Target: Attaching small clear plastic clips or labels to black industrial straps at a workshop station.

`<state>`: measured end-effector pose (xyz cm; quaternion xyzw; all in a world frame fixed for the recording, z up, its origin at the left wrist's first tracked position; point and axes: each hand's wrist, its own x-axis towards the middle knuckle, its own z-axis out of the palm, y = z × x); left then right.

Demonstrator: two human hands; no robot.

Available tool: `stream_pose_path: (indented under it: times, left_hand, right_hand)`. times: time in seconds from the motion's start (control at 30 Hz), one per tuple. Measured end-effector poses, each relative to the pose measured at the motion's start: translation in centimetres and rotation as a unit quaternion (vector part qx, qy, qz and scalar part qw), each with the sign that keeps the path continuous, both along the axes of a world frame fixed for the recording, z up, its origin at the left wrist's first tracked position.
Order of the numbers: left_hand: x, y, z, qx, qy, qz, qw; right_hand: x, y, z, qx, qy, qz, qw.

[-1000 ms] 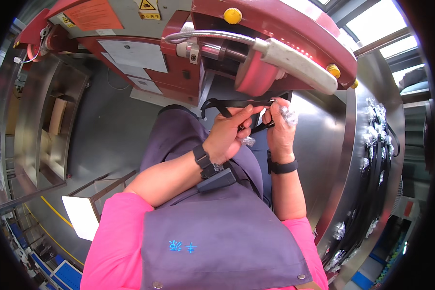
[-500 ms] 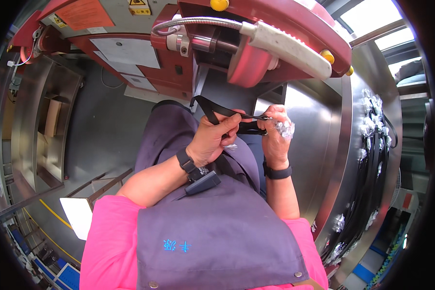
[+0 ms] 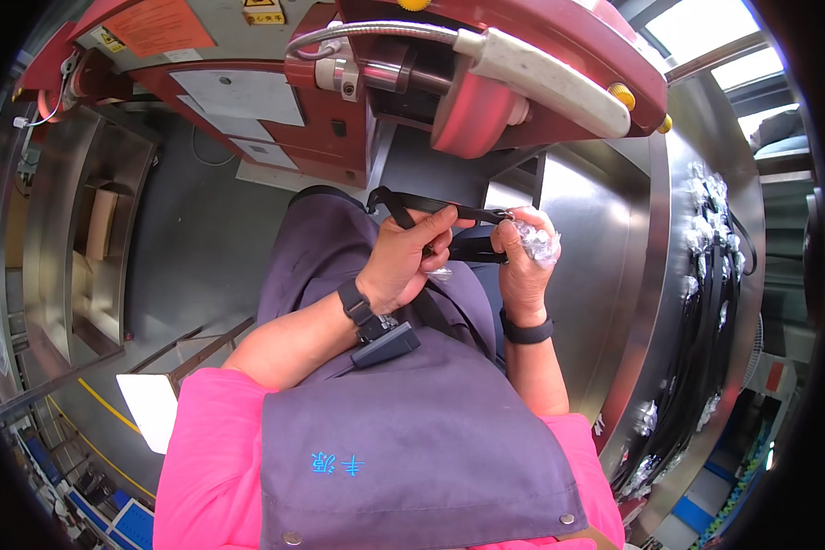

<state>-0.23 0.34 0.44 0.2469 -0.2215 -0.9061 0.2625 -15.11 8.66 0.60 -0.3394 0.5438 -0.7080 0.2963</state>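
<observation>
A narrow black belt (image 3: 419,202) is stretched between my hands above my lap, with a folded bend at its left end. My left hand (image 3: 396,261) is closed on the strap, thumb pressed along its upper run. My right hand (image 3: 524,280) pinches the belt's other end, where a small metal fitting shows. Crumpled clear plastic wrap (image 3: 540,245) sits in the right fingers around that end and hides part of it. A lower run of the belt passes between the two hands. Another bit of clear plastic shows under my left fingers.
Ahead stands a red machine with a blurred, reddish wheel (image 3: 475,115) under a pale handle-shaped cover (image 3: 550,82). On the right, a metal bench (image 3: 605,275) borders a rack bearing several black belts (image 3: 697,339) with plastic-wrapped ends. Metal shelving (image 3: 55,247) stands left.
My right thumb has shifted left and now shows over the belt's end. The bend at the strap's left end has moved slightly right. Both hands keep their hold.
</observation>
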Motion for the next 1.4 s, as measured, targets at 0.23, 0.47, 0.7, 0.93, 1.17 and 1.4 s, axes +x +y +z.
stream_pose_path:
  times: [0.23, 0.47, 0.7, 0.93, 1.17, 1.4]
  left_hand:
    - [-0.3, -0.1, -0.3, -0.022, -0.015, 0.031, 0.999]
    - [-0.7, -1.1, -1.1, 0.016, -0.002, 0.04, 0.999]
    - [-1.7, -1.8, -0.6, 0.043, -0.008, 0.082, 0.996]
    - [-2.0, -2.2, -0.8, 0.042, -0.014, 0.094, 0.995]
    - [-2.0, -2.5, -0.8, 0.04, -0.019, 0.098, 0.994]
    - [-2.1, -2.7, -0.7, 0.053, 0.006, 0.109, 0.993]
  right_hand:
    - [-0.2, -0.5, -0.3, 0.036, 0.016, -0.003, 0.999]
    - [0.2, -2.5, 1.4, 0.099, 0.016, -0.014, 0.995]
    - [-0.5, -4.6, 1.5, 0.119, -0.003, -0.009, 0.993]
    - [-0.8, -5.5, 1.2, 0.131, -0.019, -0.007, 0.991]
    - [-1.0, -6.2, 1.2, 0.129, -0.045, 0.001, 0.991]
    - [-1.2, -6.3, 0.8, 0.122, -0.056, 0.001, 0.991]
